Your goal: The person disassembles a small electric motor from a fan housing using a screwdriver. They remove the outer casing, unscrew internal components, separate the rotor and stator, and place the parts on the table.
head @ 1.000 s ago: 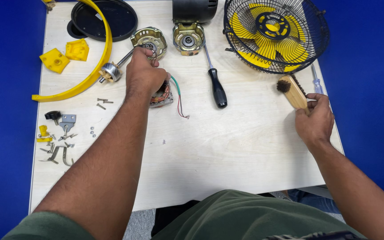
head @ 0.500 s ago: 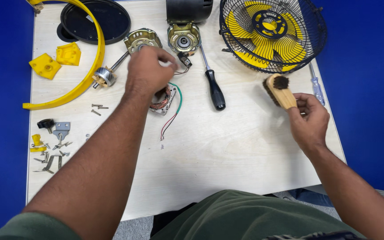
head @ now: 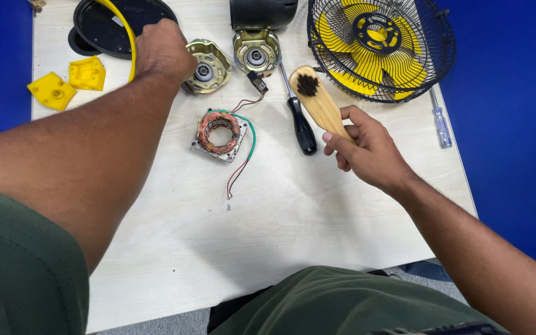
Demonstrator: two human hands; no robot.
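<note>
The right hand [head: 370, 152] has its grip clamped around the handle of a pale wooden brush with a tuft of dark bristles [head: 317, 99], which it holds tilted above the light wooden tabletop [head: 317, 211], bristle end pointing away from the person and towards the black wire fan cage with yellow blades [head: 379, 46]. The left hand [head: 162, 49] reaches across to the far side of the tabletop and rests against a round brass-coloured metal motor end cover [head: 209, 65]; whether its fingers are closed on that cover cannot be told, because the back of the hand hides them. A second brass-coloured motor cover [head: 255, 53] lies just beside the first, below a black cylindrical housing [head: 262, 12]. Between the two arms sits a square motor stator wound with copper wire [head: 218, 131], with red, green and black leads trailing from it. A screwdriver with a black handle [head: 299, 121] lies just to the left of the brush. A thin blue-handled screwdriver [head: 440, 121] lies near the cage's right edge. Two yellow plastic blocks [head: 69, 80] sit at the far left, beside a black round disc [head: 107, 28] crossed by a curved yellow ring [head: 128, 37].
</note>
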